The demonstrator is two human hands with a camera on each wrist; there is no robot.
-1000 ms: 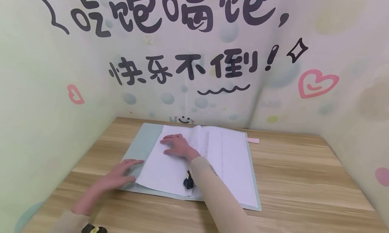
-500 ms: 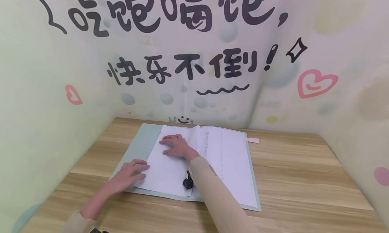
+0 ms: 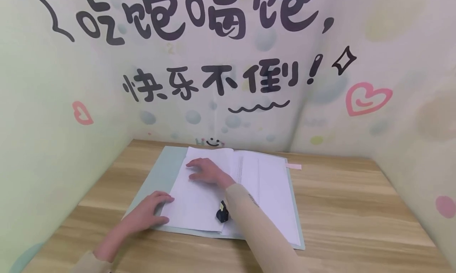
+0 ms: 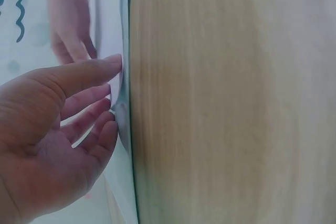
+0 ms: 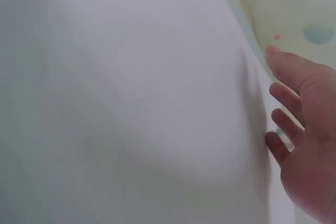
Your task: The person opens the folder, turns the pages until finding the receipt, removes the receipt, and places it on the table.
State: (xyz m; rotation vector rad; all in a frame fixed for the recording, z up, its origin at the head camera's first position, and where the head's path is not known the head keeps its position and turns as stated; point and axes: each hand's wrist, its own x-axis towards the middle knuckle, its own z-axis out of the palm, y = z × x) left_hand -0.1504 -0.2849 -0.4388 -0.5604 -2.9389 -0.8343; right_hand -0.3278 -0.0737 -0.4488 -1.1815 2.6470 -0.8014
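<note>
A folder with a pale blue-green cover (image 3: 161,168) lies spread on the table. White pages (image 3: 194,203) fill it, and the right-hand page (image 3: 276,198) carries a narrow printed column. My left hand (image 3: 144,213) is at the left edge of the turned page, its fingers loosely bent and its thumb near the lower corner. In the left wrist view, the thumb (image 4: 92,74) stands apart from the fingers at the paper's edge. My right hand (image 3: 206,171) rests on the upper part of the same page, fingers relaxed and spread. Neither hand grips anything.
A pink tab (image 3: 293,166) sticks out from the folder's right side. The wood-grain table (image 3: 356,209) reaches out to the right. Patterned walls (image 3: 213,118) with black writing close in the back and sides. A black device (image 3: 222,213) sits at the right wrist.
My left hand has moved right, from the bare cover to the edge of the page, and its fingers have bent a little. The right hand stays in about the same place.
</note>
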